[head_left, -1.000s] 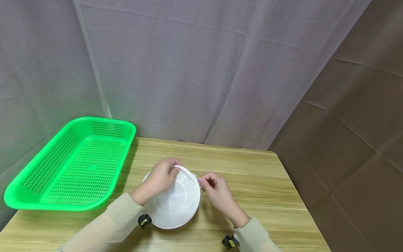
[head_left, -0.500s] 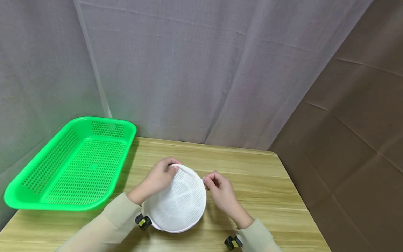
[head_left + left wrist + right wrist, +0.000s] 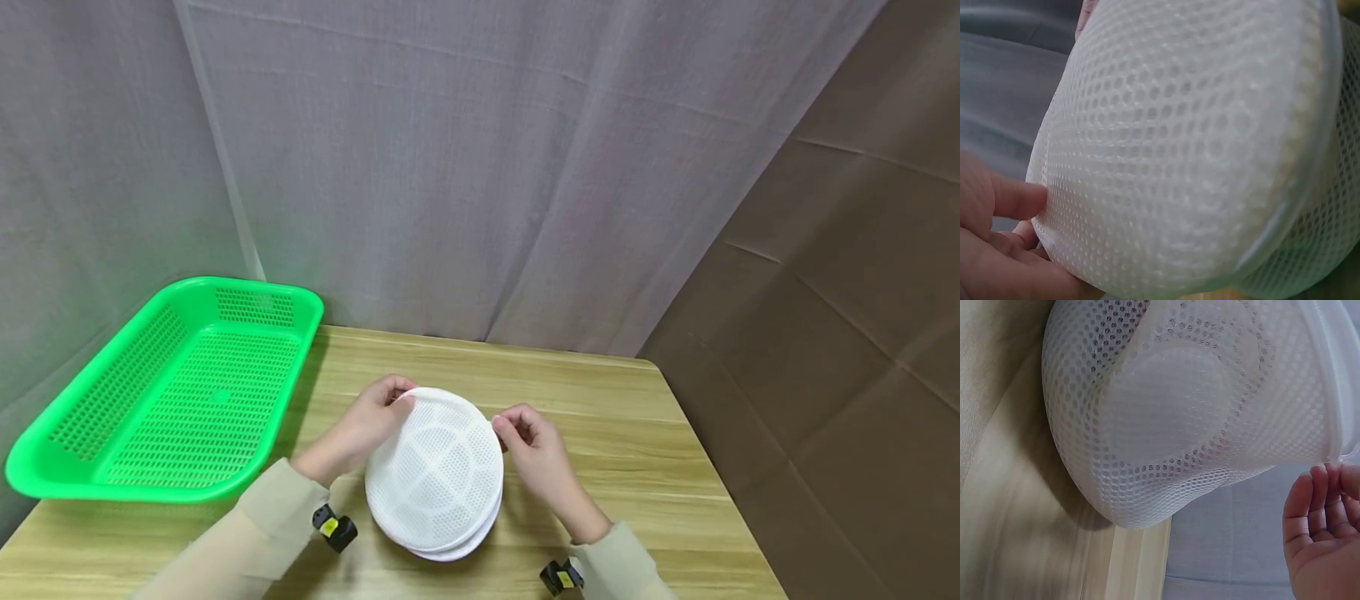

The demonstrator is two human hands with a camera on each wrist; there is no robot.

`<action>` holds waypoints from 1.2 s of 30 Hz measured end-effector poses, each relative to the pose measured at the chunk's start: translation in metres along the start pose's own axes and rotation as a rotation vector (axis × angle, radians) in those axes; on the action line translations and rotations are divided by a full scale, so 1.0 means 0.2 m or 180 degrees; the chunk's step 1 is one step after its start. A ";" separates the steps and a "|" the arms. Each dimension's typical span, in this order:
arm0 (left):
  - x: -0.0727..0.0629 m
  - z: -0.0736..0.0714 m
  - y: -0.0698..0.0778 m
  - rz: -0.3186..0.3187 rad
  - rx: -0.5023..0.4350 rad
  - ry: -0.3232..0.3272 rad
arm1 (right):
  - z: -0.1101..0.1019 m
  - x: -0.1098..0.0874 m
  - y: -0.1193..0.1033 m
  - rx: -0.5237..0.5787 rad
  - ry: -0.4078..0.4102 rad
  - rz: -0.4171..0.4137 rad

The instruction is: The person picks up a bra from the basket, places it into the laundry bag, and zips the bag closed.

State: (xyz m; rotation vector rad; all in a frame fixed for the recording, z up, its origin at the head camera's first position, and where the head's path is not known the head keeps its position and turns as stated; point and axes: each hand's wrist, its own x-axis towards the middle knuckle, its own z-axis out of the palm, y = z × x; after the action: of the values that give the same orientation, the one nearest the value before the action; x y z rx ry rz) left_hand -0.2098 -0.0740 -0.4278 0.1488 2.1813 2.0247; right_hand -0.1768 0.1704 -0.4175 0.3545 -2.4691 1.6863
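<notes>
A round white mesh laundry bag (image 3: pixel 438 471) is held up over the table, its flat ribbed face toward the head camera. My left hand (image 3: pixel 375 417) grips the upper left of its rim, with thumb and fingers around the edge in the left wrist view. At the right edge, my right hand (image 3: pixel 532 446) pinches a small spot on the seam between thumb and fingers; I cannot tell whether that is a zipper pull. In the right wrist view, a pale seam band (image 3: pixel 1335 381) runs down to those fingertips, and a pale round shape shows through the bag's mesh side.
A green plastic basket (image 3: pixel 300 375) with perforated walls stands on the left of the wooden table (image 3: pixel 600 492). A grey curtain (image 3: pixel 450 167) hangs behind the table, and brown cloth (image 3: pixel 840 333) covers the right side. Black wrist devices (image 3: pixel 335 529) sit at both sleeves.
The bag has shifted right and turned its face more toward the head camera, baring its left side. Both hands keep their hold; the right hand has moved slightly right.
</notes>
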 end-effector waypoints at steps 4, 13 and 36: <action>-0.01 0.01 0.01 0.0279 0.0417 -0.0006 | 0.01 -0.02 -0.08 -0.0088 -0.0029 0.0038; -0.04 0.06 0.05 0.0812 0.1239 -0.0088 | 0.03 -0.01 -0.12 -0.0144 -0.0042 0.0030; -0.08 0.12 0.03 0.1363 0.1834 -0.0232 | 0.08 -0.03 -0.10 -0.0016 0.0041 -0.0150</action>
State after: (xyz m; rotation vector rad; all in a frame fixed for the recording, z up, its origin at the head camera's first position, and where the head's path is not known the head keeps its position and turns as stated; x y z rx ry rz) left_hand -0.1901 -0.0527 -0.4235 0.8016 2.8002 1.4424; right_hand -0.1653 0.1496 -0.4069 0.3967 -2.4358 1.6586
